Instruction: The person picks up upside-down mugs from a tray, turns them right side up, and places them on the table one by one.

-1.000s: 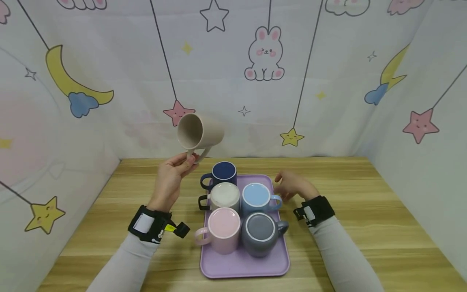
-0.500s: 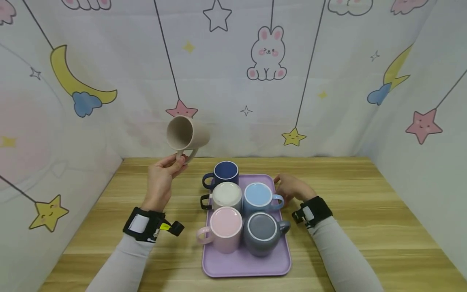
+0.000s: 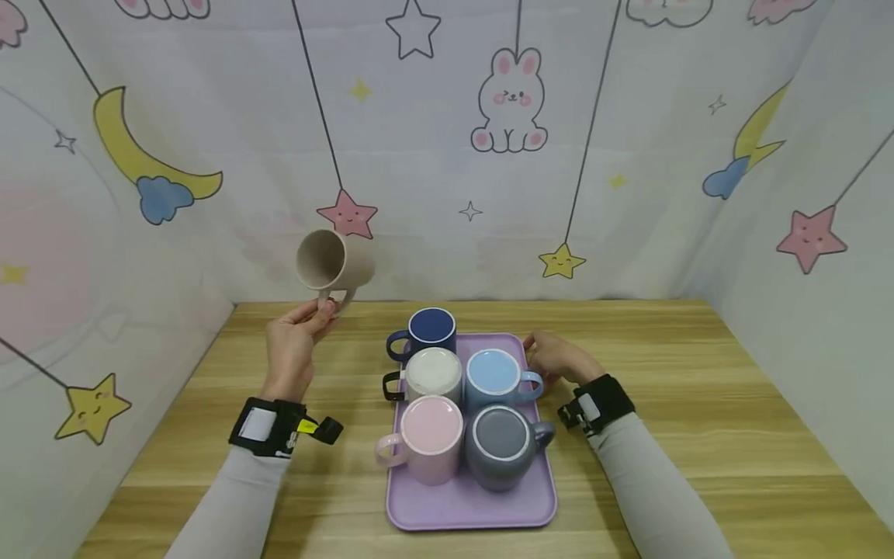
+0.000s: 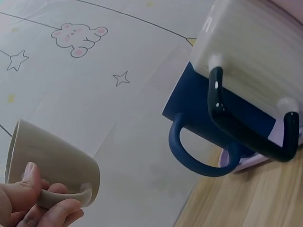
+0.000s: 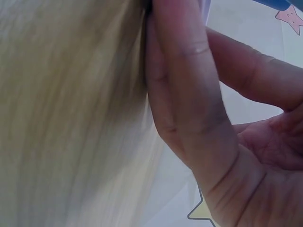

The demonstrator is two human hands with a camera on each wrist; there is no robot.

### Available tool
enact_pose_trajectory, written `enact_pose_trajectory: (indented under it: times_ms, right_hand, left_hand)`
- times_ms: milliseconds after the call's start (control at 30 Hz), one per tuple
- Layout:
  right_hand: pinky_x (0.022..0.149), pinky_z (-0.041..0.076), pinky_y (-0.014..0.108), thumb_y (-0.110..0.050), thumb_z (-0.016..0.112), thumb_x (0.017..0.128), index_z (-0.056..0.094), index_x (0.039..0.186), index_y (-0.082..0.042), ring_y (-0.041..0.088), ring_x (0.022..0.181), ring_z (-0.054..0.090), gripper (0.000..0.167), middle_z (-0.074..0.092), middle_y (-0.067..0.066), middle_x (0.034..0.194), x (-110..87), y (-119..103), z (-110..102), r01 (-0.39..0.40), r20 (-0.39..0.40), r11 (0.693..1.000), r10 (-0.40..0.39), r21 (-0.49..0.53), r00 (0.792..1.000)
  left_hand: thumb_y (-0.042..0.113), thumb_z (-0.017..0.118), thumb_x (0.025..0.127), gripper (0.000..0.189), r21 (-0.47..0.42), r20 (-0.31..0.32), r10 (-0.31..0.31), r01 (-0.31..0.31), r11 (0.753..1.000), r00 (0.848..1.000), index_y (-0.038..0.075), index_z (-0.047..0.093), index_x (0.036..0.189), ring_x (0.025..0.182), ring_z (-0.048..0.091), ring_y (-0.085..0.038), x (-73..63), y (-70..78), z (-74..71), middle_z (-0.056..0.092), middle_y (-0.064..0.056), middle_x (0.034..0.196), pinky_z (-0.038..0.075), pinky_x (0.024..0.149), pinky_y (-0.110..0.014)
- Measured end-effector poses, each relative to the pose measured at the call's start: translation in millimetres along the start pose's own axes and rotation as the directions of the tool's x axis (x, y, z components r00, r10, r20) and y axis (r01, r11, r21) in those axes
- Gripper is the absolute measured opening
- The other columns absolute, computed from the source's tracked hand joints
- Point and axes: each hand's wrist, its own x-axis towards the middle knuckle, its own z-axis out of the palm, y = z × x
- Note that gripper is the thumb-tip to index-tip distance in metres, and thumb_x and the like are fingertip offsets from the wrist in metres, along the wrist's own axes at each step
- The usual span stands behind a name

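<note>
My left hand [image 3: 292,341] pinches the handle of a beige mug [image 3: 355,262], raised above the table behind and left of the tray. The mug lies tilted on its side in the air, its mouth facing left; the left wrist view shows thumb and fingers on its handle. My right hand [image 3: 559,357] holds the right rim of a lilac tray [image 3: 471,514], its fingertips partly hidden. Upside down on the tray stand a navy mug [image 3: 431,329], a white mug [image 3: 433,374] with a black handle, a light blue mug [image 3: 493,374], a pink mug [image 3: 431,435] and a grey mug [image 3: 499,446].
The tray stands on a wooden table [image 3: 698,435], between both forearms. Behind the table and at its sides hangs a pale curtain [image 3: 433,140] printed with stars, moons and a rabbit. The mug handles stick out past the tray's left and right edges.
My left hand has carried the beige mug leftward and slightly down, away from the tray. The right hand has come in against the tray's rim and stayed there. The mugs on the tray have not moved.
</note>
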Motion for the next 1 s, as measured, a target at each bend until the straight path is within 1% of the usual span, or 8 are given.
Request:
enact_pose_trajectory:
  times_ms: [133, 233, 367, 500, 667, 867, 933, 1000]
  right_hand:
    - [0.051, 0.054, 0.025, 0.012, 0.059, 0.082, 0.043, 0.137, 0.009, 0.018, 0.064, 0.055, 0.058, 0.054, 0.01, 0.083, -0.8, 1, -2, -0.002, 0.003, 1.0, 0.002, 0.007, 1.0]
    - [0.05, 0.054, 0.025, 0.013, 0.058, 0.082, 0.043, 0.136, 0.009, 0.017, 0.062, 0.054, 0.056, 0.052, 0.01, 0.082, -1.4, 1, -1, 0.003, 0.009, 1.0, -0.004, 0.008, 1.0]
    - [0.05, 0.055, 0.025, 0.013, 0.058, 0.083, 0.043, 0.135, 0.009, 0.017, 0.061, 0.054, 0.054, 0.052, 0.011, 0.083, -2.1, 0, -1, 0.007, 0.012, 1.0, -0.007, 0.001, 1.0]
    - [0.052, 0.057, 0.027, 0.013, 0.058, 0.083, 0.043, 0.136, 0.009, 0.019, 0.064, 0.056, 0.055, 0.053, 0.013, 0.088, -2.7, 0, -1, 0.009, 0.015, 1.0, -0.009, 0.002, 1.0]
    - [0.052, 0.058, 0.027, 0.013, 0.056, 0.082, 0.043, 0.136, 0.009, 0.019, 0.064, 0.056, 0.055, 0.053, 0.013, 0.087, -3.1, -1, -1, 0.014, 0.018, 1.0, -0.014, 0.007, 1.0]
    - [0.052, 0.056, 0.026, 0.012, 0.058, 0.084, 0.043, 0.136, 0.008, 0.018, 0.063, 0.056, 0.054, 0.054, 0.013, 0.09, -2.0, 0, -1, 0.016, 0.022, 1.0, -0.017, 0.013, 1.0]
    - [0.052, 0.056, 0.026, 0.011, 0.058, 0.084, 0.042, 0.136, 0.009, 0.018, 0.062, 0.056, 0.054, 0.054, 0.013, 0.091, -2.3, 1, -2, 0.025, 0.031, 1.0, -0.025, 0.008, 0.999]
    - [0.052, 0.056, 0.026, 0.011, 0.058, 0.084, 0.042, 0.136, 0.009, 0.018, 0.061, 0.056, 0.054, 0.055, 0.013, 0.09, -2.0, 1, -2, 0.028, 0.032, 1.0, -0.029, 0.007, 0.999]
  left_hand:
    - [0.001, 0.071, 0.096, 0.027, 0.016, -0.043, -0.017, 0.017, 1.0, 0.999, -0.01, 0.072, 0.121, 0.093, 0.075, -0.013, 7.1, -5.9, -3.7, 0.076, -0.003, 0.096, 0.06, 0.091, -0.03]
    - [0.002, 0.072, 0.096, 0.031, 0.074, -0.081, -0.025, 0.031, 0.997, 0.996, -0.012, 0.069, 0.123, 0.09, 0.075, -0.011, 12.4, -11.3, -6.8, 0.074, -0.002, 0.097, 0.062, 0.086, -0.027]
    - [0.005, 0.074, 0.095, 0.037, 0.123, -0.114, -0.042, 0.056, 0.991, 0.993, -0.014, 0.067, 0.126, 0.09, 0.074, -0.011, 18.9, -18.2, -10.5, 0.072, -0.002, 0.099, 0.061, 0.087, -0.026]
    - [0.006, 0.075, 0.094, 0.036, 0.16, -0.145, -0.054, 0.078, 0.984, 0.988, -0.011, 0.069, 0.125, 0.089, 0.073, -0.009, 23.9, -25.2, -13.9, 0.07, -0.004, 0.103, 0.061, 0.084, -0.023]
    - [0.009, 0.077, 0.094, 0.037, 0.199, -0.179, -0.069, 0.104, 0.974, 0.982, -0.009, 0.07, 0.125, 0.087, 0.073, -0.007, 27.8, -32.0, -18.5, 0.07, -0.007, 0.105, 0.061, 0.081, -0.02]
    - [0.008, 0.079, 0.092, 0.04, 0.195, -0.214, -0.061, 0.104, 0.975, 0.975, -0.011, 0.069, 0.125, 0.084, 0.073, -0.006, 33.9, -38.8, -22.1, 0.071, -0.003, 0.099, 0.062, 0.083, -0.024]
    - [0.008, 0.079, 0.092, 0.039, 0.201, -0.226, -0.062, 0.109, 0.974, 0.972, -0.011, 0.069, 0.125, 0.084, 0.072, -0.006, 35.4, -40.4, -23.9, 0.07, -0.006, 0.101, 0.062, 0.083, -0.024]
    - [0.008, 0.077, 0.093, 0.038, 0.216, -0.231, -0.067, 0.119, 0.969, 0.971, -0.01, 0.069, 0.126, 0.086, 0.072, -0.007, 36.1, -41.2, -26.0, 0.07, -0.011, 0.108, 0.062, 0.084, -0.023]
